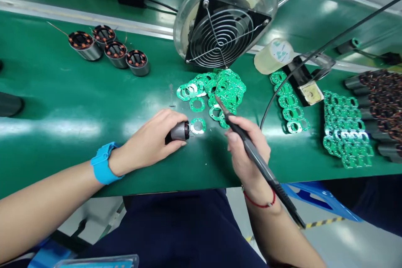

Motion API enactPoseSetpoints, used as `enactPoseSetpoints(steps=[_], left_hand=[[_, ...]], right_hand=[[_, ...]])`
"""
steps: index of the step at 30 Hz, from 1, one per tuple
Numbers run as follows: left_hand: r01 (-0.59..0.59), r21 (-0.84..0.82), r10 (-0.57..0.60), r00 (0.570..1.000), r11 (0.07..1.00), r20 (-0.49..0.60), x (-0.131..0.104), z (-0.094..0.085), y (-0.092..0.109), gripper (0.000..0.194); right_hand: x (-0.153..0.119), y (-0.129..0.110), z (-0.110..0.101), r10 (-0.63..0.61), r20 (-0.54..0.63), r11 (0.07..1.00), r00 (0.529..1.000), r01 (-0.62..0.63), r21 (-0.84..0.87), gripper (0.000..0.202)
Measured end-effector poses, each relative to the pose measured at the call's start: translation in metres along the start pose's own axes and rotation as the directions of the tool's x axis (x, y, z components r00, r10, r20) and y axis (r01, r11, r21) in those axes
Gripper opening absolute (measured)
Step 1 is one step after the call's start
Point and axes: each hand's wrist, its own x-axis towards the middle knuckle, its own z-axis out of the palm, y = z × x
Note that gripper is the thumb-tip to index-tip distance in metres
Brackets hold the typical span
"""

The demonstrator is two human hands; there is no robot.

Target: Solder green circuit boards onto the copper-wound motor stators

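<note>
My left hand [157, 136], with a blue band at the wrist, is closed round a motor stator [179, 131], a grey metal cylinder lying on its side with its wound end to the right. Just off that end a green ring-shaped circuit board [198, 126] lies on the table; whether they touch I cannot tell. In my right hand [248, 146] is a soldering iron [251, 147], gripped like a pen, its tip pointing up and left over a heap of green ring boards [228, 88]. A single ring board [197, 104] lies left of the heap.
Behind the heap stands a round fan [220, 37] with a wire guard. Several stators [116, 53] stand at back left. Rightward are a solder spool [274, 56], a stand with a sponge [310, 93], rows of ring boards [345, 130] and stacked stators [381, 113]. A black cable crosses there.
</note>
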Motion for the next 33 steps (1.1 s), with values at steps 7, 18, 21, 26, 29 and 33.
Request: enactPoseSetpoints(steps=[7,18,21,26,29,33], left_hand=[[-0.036,0.074,0.037,0.999,0.997,-0.014,0.004,0.008,0.001,0.029],[-0.060,0.067,0.064,0.996,0.996,-0.058,0.006,0.012,0.000,0.030],[-0.056,0.066,0.060,0.996,0.996,-0.063,0.006,0.012,-0.001,0.031],[-0.050,0.064,0.055,0.996,0.997,-0.076,0.007,0.011,0.000,0.030],[-0.058,0.083,0.063,0.996,0.995,-0.067,0.007,0.012,0.000,0.031],[-0.074,0.100,0.080,0.995,0.992,-0.056,0.007,0.012,-0.001,0.032]], right_hand=[[-0.032,0.010,-0.007,0.116,-0.019,0.970,0.993,-0.109,0.218,0.014],[-0.040,0.016,-0.009,0.184,0.058,0.952,0.981,-0.192,0.237,0.014],[-0.040,0.016,-0.009,0.187,0.040,0.955,0.982,-0.191,0.226,0.017],[-0.043,0.018,-0.009,0.168,0.010,0.960,0.986,-0.166,0.227,0.013],[-0.045,0.019,-0.009,0.156,0.022,0.963,0.988,-0.157,0.221,0.012],[-0.044,0.014,-0.010,0.079,0.027,0.990,0.997,-0.081,0.111,0.010]])
